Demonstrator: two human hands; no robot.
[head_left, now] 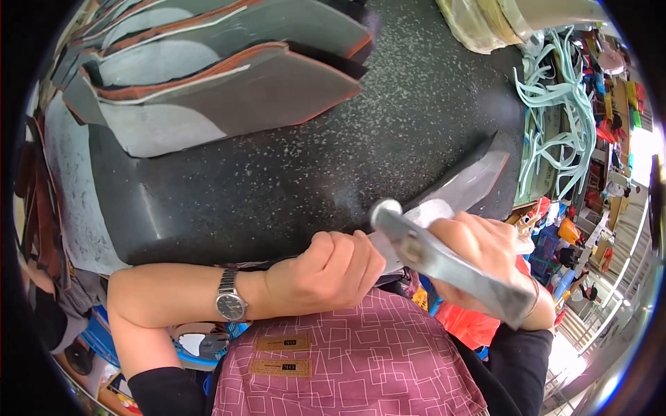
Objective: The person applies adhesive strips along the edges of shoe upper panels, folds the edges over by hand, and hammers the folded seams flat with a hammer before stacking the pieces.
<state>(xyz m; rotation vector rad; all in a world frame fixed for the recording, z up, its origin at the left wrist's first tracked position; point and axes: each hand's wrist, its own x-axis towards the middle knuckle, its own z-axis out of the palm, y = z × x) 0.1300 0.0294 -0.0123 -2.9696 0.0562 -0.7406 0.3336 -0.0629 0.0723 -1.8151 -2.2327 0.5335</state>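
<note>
My right hand (pixel 475 243) is closed round a metal hammer (pixel 451 262), its bright head tilted above the piece of work and slightly smeared by motion. The handle is mostly hidden by the hand and the head. Beneath it lies a grey shoe-upper-like piece (pixel 473 182) with a pale patch and a thin red-orange edge, at the near right of the dark table. My left hand (pixel 333 270) is closed at the near end of this piece, fingers curled; its fingertips are hidden. A metal watch (pixel 230 298) is on the left wrist.
Several similar grey pieces with orange edging (pixel 263 90) lie overlapping at the far left of the speckled black table (pixel 305 170). Pale green strips (pixel 555 104) hang at the right edge. A yellowish wrapped roll (pixel 479 24) is at the far right. A person (pixel 590 292) is in the background.
</note>
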